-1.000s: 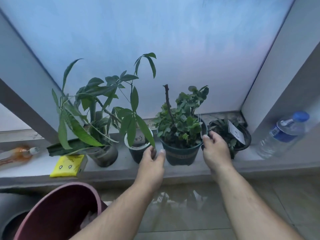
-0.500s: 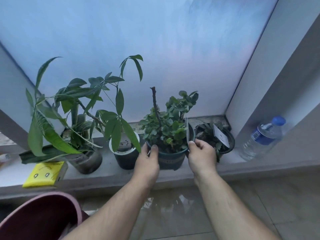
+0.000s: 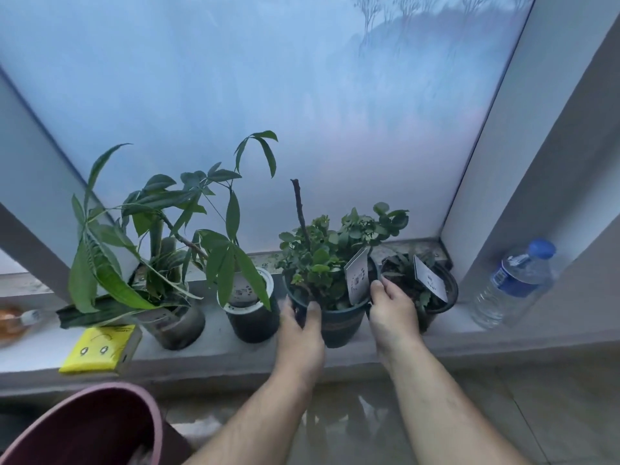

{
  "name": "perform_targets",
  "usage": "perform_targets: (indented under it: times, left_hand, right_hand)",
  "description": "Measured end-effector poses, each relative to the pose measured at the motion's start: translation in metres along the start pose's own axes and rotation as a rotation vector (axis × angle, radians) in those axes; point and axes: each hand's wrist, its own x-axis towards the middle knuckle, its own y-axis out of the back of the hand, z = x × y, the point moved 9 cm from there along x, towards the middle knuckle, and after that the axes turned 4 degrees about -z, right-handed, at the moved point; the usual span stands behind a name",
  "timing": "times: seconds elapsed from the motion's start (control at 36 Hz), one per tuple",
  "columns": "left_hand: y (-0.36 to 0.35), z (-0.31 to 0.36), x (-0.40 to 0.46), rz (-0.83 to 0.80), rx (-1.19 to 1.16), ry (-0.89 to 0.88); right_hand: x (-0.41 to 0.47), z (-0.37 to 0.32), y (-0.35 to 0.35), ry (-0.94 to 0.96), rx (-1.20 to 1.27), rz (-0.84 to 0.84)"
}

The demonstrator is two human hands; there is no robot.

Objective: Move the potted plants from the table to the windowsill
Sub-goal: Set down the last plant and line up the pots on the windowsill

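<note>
Several potted plants stand in a row on the grey windowsill (image 3: 214,359). A dark green pot with a small-leaved plant and a bare stick (image 3: 339,325) sits in the middle. My left hand (image 3: 300,333) grips its left side, thumb on the front. My right hand (image 3: 391,312) holds its right rim, beside a white tag. To the left stand a dark pot with a white insert (image 3: 250,313) and a grey pot with a tall, long-leaved plant (image 3: 177,325). On the right is a low black pot with a white tag (image 3: 432,290).
A plastic water bottle with a blue cap (image 3: 513,286) leans at the sill's right end. A yellow packet (image 3: 99,349) lies on the sill's left part, with an orange bottle (image 3: 15,322) at the far left. A dark red bucket (image 3: 87,427) stands below. Frosted window glass rises behind.
Both hands have closed onto the sides of the middle green pot. Its white tag has turned to face me.
</note>
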Motion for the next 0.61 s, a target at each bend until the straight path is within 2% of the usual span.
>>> perform_targets:
  times: [0.08, 0.28, 0.44, 0.61]
  left_hand:
    - [0.004, -0.002, 0.001, 0.023, 0.013, 0.006]
    - [0.011, 0.010, 0.025, -0.061, 0.065, 0.039]
    - [0.015, 0.010, 0.024, 0.016, 0.024, 0.040]
    - [-0.003, 0.008, 0.008, -0.048, -0.069, 0.020]
  right_hand:
    - [0.000, 0.004, -0.001, -0.003, 0.023, -0.006]
    - [-0.020, 0.013, 0.004, -0.021, 0.022, 0.074]
    - [-0.011, 0.009, 0.013, -0.023, -0.038, 0.054]
    - [0.002, 0.011, 0.001, -0.011, 0.061, -0.057]
